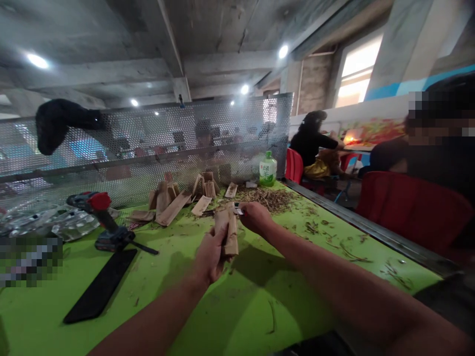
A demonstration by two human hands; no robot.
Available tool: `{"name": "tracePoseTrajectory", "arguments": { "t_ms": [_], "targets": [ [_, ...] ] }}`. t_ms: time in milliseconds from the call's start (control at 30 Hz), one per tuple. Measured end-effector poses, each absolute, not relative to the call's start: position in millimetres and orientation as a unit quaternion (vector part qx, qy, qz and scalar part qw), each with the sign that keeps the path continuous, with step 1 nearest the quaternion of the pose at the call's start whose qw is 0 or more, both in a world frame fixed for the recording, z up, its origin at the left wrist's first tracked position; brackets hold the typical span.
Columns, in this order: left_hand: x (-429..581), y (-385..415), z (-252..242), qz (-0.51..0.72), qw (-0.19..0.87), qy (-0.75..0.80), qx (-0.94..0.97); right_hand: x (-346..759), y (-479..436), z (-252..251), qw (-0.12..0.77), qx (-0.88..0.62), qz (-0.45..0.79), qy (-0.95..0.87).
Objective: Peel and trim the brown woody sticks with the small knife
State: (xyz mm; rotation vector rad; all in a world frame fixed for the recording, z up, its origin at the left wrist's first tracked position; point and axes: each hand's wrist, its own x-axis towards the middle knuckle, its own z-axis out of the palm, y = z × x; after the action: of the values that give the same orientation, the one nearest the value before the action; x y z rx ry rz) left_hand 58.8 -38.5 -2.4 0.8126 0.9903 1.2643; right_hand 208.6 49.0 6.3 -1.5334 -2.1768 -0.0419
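A crumpled sheet of foil [55, 223] is spread at the far left of a green worktable [260, 309], beside a red-and-black cordless drill [98, 217], its bit pointed toward the right. A flat black bar [100, 286] is laid in front of them, angled across the tabletop. A perforated metal screen [148, 148] is stood along the table's far edge, and loose kraft paper packets [166, 203] are gathered before it.

At centre, a folded kraft paper packet [227, 232] is gripped in the closed left hand [211, 258], its long axis held nearly upright and tilted slightly away from the viewer. The packet's top end is met by the right hand [255, 217], which is curled narrow around a small white scrap [237, 211]. Open tabletop is left in front of and to the right of both hands.

Dried stems [267, 200] are heaped beyond the right hand, near a green-capped plastic bottle [267, 169]. A metal strip [371, 228] runs along the table's right edge, with a red chair [411, 212] just beyond it. Two seated people [313, 143] are seen past that edge.
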Motion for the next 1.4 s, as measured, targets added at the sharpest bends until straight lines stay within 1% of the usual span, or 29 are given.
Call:
{"name": "tracePoseTrajectory", "arguments": {
  "t_ms": [133,200,267,333,400,467,533,633,733,900,1033,1400],
  "targets": [
    [58,-38,2,0.541,0.621,0.437,0.361,211,59,5,0.235,-0.559,-0.046,-0.794],
    [59,-43,2,0.533,0.612,0.451,0.372,216,68,6,0.238,-0.576,-0.030,-0.781],
    [65,-55,-2,0.489,0.613,0.450,0.426,228,82,7,0.249,-0.638,0.014,-0.729],
    [74,-71,-9,0.416,0.632,0.414,0.507,248,96,9,0.262,-0.706,0.050,-0.656],
    [80,-80,-14,0.381,0.655,0.361,0.544,265,103,10,0.290,-0.729,0.049,-0.618],
    [78,-77,-15,0.428,0.658,0.368,0.500,272,102,10,0.332,-0.714,0.036,-0.615],
    [67,-63,-12,0.498,0.657,0.392,0.407,263,93,9,0.352,-0.674,0.034,-0.649],
    [44,-35,-8,0.559,0.642,0.421,0.313,235,74,6,0.320,-0.598,0.025,-0.735],
    [30,-15,-9,0.589,0.618,0.424,0.303,211,58,3,0.282,-0.555,0.000,-0.783],
    [27,-8,-16,0.610,0.596,0.432,0.295,197,40,4,0.211,-0.532,-0.003,-0.820],
    [30,-10,-13,0.611,0.590,0.429,0.309,191,31,7,0.164,-0.535,0.002,-0.829],
    [39,-22,-2,0.591,0.613,0.425,0.307,190,23,13,0.138,-0.522,-0.046,-0.840]
  ]
}}
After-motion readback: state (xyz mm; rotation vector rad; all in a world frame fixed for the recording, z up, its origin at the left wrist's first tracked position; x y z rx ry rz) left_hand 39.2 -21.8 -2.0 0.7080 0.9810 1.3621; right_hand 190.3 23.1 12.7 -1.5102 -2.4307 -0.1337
